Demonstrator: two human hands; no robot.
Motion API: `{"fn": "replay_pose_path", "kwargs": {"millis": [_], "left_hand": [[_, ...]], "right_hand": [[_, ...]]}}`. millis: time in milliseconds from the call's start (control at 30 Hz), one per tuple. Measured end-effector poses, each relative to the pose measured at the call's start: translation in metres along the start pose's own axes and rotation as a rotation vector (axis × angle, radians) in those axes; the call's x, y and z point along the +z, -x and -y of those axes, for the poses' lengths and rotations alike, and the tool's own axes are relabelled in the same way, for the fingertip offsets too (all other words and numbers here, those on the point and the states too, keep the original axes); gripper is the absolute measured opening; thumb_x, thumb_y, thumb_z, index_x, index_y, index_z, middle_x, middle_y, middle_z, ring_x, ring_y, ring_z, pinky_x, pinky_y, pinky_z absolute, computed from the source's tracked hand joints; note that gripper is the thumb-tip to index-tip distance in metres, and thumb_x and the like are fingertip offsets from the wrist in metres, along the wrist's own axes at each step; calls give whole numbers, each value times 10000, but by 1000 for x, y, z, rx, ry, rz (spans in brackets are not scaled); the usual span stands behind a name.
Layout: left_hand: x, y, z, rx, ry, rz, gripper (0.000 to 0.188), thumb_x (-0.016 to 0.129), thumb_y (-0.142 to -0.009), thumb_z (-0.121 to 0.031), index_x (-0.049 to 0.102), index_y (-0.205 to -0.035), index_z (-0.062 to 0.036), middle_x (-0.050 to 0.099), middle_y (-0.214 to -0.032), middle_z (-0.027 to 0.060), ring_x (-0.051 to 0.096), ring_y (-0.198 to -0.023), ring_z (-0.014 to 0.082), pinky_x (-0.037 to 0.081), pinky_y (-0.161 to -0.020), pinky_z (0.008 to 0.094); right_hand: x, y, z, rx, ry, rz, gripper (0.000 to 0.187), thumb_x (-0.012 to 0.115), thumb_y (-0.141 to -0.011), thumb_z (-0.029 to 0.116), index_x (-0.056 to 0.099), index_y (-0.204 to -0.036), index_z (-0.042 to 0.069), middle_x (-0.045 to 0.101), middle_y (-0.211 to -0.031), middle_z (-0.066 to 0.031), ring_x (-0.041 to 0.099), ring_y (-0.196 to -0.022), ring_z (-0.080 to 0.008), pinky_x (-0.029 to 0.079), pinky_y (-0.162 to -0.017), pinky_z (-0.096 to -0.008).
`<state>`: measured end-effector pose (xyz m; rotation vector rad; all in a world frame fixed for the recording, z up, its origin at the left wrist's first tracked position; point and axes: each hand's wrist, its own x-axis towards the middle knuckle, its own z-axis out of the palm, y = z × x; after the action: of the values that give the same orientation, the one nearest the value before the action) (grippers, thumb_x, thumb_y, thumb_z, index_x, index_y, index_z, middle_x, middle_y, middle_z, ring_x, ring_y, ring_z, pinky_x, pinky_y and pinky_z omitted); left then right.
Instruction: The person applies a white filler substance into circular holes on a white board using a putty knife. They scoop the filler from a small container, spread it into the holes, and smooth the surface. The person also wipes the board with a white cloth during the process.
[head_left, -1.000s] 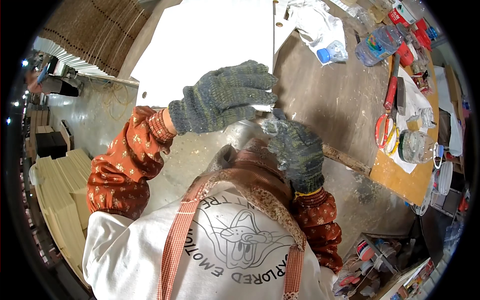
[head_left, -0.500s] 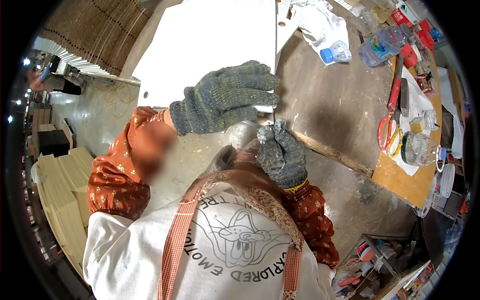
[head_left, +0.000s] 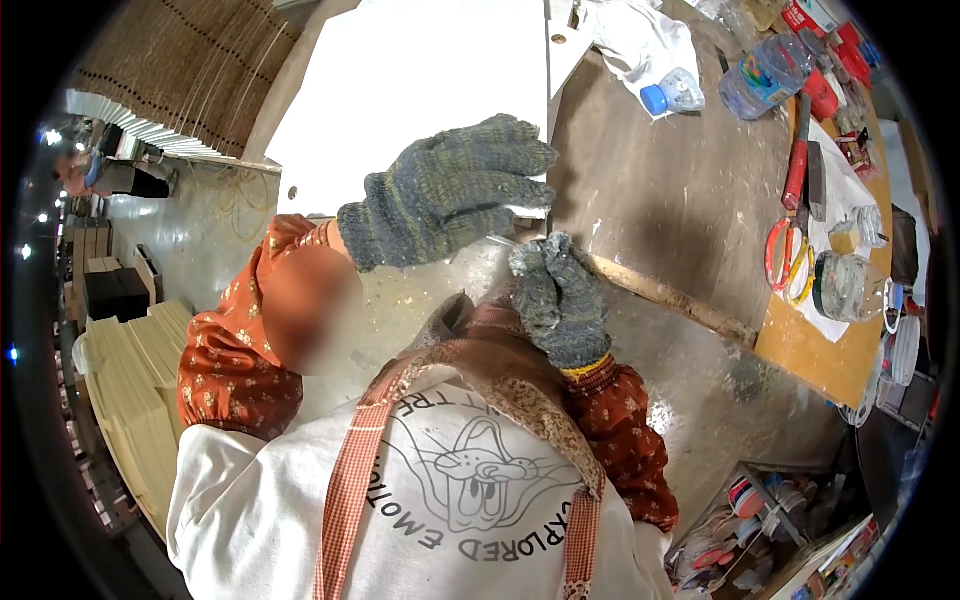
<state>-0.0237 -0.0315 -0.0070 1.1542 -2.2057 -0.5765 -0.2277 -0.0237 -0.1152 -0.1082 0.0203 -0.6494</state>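
A white board [head_left: 430, 70] with a drilled hole near its corner lies on the workbench in front of me. My left hand [head_left: 450, 190], in a dark grey-green knitted glove, rests flat across the board's near edge, its fingers stretched out toward the right side. Close by the near right corner is my right hand [head_left: 562, 305], in a matching glove with whitish smears on the fingertips. Its fingers are pinched together. A thin, light sliver shows at the fingertips, too small to name. Whatever else the fingers hold is hidden.
Scissors [head_left: 778, 258], a red-handled tool [head_left: 798, 172] and a clear jar [head_left: 850, 286] lie at the right. Farther back are a plastic bottle [head_left: 768, 78] and a blue-capped bottle [head_left: 672, 94] on white cloth. Stacked panels [head_left: 140, 385] stand left. Another person [head_left: 120, 178] is far left.
My right hand has shifted slightly left and toward the board. The thin dark strip seen above its fingertips no longer shows there. My left hand stays flat on the board.
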Motion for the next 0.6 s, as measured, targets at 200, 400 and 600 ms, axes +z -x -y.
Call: {"fn": "replay_pose_path", "kwargs": {"millis": [200,400,600], "left_hand": [[-4,-2,-1,92,-192,-15,297,585,-819,-161,581,-1112,-116,501,-1243,89,399,-1226,267,300,-1048,433],[-4,-1,-3,23,1,-24,343,578,-823,-167,549,-1158,-101,483,-1265,97,395,-1229,274,297,-1047,441],[-4,-2,-4,47,-92,-28,345,576,-823,-170,548,-1161,-102,478,-1272,94,393,-1231,272,298,-1046,435]], "right_hand": [[8,-1,4,-101,1194,-239,180,473,-904,118,567,-995,-6,570,-670,-103,457,-446,-75,417,-373,-185],[-3,-3,-1,-66,410,32,322,523,-880,194,494,-1131,-6,585,-776,-92,534,-595,-102,458,-466,-204],[9,1,0,100,-40,-75,174,449,-918,181,518,-994,41,573,-792,-58,527,-603,-111,449,-478,-215]]}}
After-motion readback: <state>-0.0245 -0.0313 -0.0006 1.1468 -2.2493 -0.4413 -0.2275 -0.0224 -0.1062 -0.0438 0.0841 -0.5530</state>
